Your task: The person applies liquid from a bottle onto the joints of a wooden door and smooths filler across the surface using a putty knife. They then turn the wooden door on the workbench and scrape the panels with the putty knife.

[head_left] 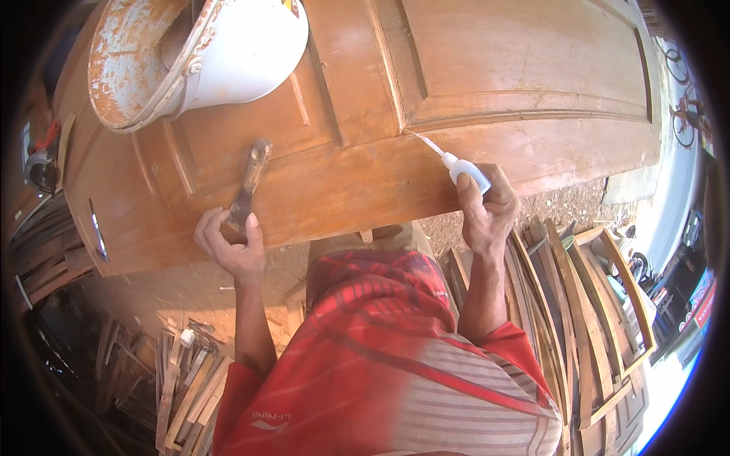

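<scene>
A brown panelled wooden door lies flat in front of me. My right hand is closed around a small white squeeze bottle, tilted so its long thin nozzle reaches the corner of a raised moulding. The nozzle tip is at the corner or just above it; I cannot tell which. At the door's near edge, my left hand grips a putty knife by its dark blade end, with the worn wooden handle pointing away from me. My fingers partly hide the blade.
A white bucket with a paint-crusted inside lies on its side on the door. Wooden strips and frames are stacked at the right, and loose wood offcuts lie at lower left. An orange-and-dark power tool is at the far left.
</scene>
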`<state>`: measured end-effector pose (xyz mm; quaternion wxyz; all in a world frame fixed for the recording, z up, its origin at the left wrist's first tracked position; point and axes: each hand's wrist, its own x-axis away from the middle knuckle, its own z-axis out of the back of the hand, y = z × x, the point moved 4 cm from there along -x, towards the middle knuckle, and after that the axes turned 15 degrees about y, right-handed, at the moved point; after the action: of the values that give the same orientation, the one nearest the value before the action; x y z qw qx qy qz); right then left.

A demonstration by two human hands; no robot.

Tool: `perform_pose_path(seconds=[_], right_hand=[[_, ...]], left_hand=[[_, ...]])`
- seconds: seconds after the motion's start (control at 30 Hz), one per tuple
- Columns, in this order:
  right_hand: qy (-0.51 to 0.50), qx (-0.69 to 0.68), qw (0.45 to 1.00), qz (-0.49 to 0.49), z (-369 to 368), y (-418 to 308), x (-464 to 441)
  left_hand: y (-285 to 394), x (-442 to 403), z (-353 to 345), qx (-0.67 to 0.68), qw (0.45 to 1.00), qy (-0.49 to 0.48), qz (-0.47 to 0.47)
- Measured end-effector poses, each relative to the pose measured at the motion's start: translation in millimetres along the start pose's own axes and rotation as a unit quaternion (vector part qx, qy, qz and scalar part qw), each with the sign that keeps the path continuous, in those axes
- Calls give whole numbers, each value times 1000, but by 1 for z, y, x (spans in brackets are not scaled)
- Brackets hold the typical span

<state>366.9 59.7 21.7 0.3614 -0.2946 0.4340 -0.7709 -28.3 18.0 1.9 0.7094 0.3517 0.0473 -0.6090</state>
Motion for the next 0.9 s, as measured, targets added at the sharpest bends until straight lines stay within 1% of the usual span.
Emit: perform_pose_path(seconds=[0.13, 0.2, 0.3, 0.4, 0.47, 0.53, 0.67, 0.73, 0.9], right_hand=[[-2, -23, 1000, 22, 0, -1, 3], [-22, -64, 998, -10, -3, -2, 7], [-57, -70, 996, 3, -12, -6, 15], [-80, -65, 994, -20, -22, -10, 20], [-89, -58, 994, -10, -26, -14, 23], [-95, -60, 993, -24, -31, -12, 25], [-101, -71, 992, -15, -38, -13, 27], [-107, -35, 994, -7, -40, -14, 27], [-91, -14, 995, 24, -41, -19, 26]], left_hand=[[2, 0, 1, -7, 1000, 5, 1], [0, 0, 2, 4, 1000, 11, 4], [0, -2, 4, 14, 1000, 17, 10], [1, -2, 3, 14, 1000, 19, 17], [2, -2, 4, 13, 999, 21, 23], [3, -4, 4, 13, 999, 23, 21], [5, -6, 4, 19, 999, 36, 14], [5, -6, 4, 20, 999, 41, 5], [6, -7, 5, 12, 999, 39, 9]])
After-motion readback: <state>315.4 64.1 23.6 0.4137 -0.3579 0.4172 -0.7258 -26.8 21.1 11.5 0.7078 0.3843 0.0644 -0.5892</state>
